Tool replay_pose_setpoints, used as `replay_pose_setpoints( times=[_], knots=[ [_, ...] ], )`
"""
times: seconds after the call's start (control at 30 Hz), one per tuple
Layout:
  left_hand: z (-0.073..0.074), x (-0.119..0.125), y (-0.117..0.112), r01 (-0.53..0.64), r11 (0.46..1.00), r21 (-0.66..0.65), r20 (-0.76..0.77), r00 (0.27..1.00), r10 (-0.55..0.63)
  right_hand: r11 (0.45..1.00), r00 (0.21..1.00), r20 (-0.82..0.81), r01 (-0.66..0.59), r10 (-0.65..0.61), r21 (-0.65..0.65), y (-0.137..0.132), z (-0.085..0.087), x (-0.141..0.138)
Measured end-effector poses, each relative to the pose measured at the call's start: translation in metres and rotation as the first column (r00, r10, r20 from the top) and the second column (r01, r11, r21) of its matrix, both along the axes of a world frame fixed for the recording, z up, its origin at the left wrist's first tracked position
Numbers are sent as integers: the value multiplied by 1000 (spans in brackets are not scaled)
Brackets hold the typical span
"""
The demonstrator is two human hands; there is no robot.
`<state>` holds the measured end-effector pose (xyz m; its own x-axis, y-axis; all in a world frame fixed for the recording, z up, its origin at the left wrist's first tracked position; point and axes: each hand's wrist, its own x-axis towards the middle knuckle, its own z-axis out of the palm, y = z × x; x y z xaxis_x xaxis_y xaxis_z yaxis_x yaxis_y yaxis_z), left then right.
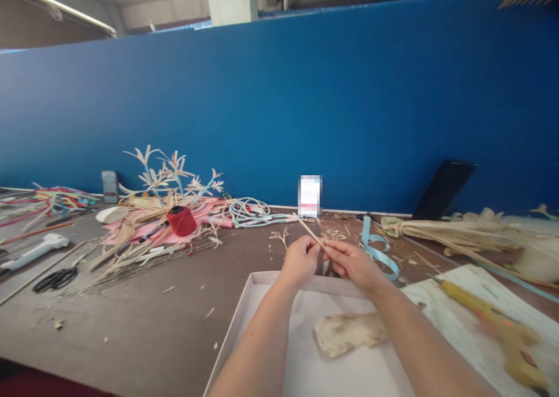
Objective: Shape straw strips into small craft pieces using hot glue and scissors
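My left hand [302,260] and my right hand [351,262] meet above the far rim of a shallow white box [262,277]. Both have their fingers closed on a thin, pale straw-coloured strip [309,229], which slants up and away to the left. Its lower end is hidden among my fingers. Below my right forearm, a stained, cream-coloured flat piece [347,333] lies in the box. A curled light blue ribbon [379,251] rests just right of my right hand.
Right of the box, a yellow glue gun [484,309] lies on a paper sheet. At left are black-handled scissors [56,279], a red thread spool [181,220], dried-leaf flowers [174,170] and loose strips. A blue partition [279,106] stands behind, with a bundle of dried husks [437,234] before it.
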<state>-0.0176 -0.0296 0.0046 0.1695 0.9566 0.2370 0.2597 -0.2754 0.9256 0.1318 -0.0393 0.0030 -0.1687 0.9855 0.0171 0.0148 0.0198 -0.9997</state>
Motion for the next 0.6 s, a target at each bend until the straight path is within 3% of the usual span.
replay_pose_setpoints(
  times=[0.07,0.13,0.2,0.27,0.33,0.43,0.5,0.6],
  knots=[
    [1,0,0,-22,1000,11,-7,1000,22,998,994,97,43,-48,50,1,-1,-1],
    [-1,-1,1,-59,998,5,-14,998,59,978,967,220,82,-125,193,3,-3,-3],
    [-4,-1,3,-83,996,-24,-13,997,82,921,921,313,104,-232,376,6,-6,-3],
    [-6,-2,5,-87,993,-80,16,996,89,862,869,342,166,-357,479,11,-9,1],
    [-6,-2,7,-82,982,-173,88,991,98,837,815,317,328,-485,437,15,-10,8],
    [-1,-2,7,-53,936,-349,237,961,143,814,810,135,536,-571,224,16,-9,17],
    [3,-2,7,-47,914,-404,298,937,180,872,878,-28,477,-477,109,12,-6,19],
    [5,0,6,-35,917,-397,335,925,180,975,970,-118,219,-214,31,3,-1,14]
  ],
)
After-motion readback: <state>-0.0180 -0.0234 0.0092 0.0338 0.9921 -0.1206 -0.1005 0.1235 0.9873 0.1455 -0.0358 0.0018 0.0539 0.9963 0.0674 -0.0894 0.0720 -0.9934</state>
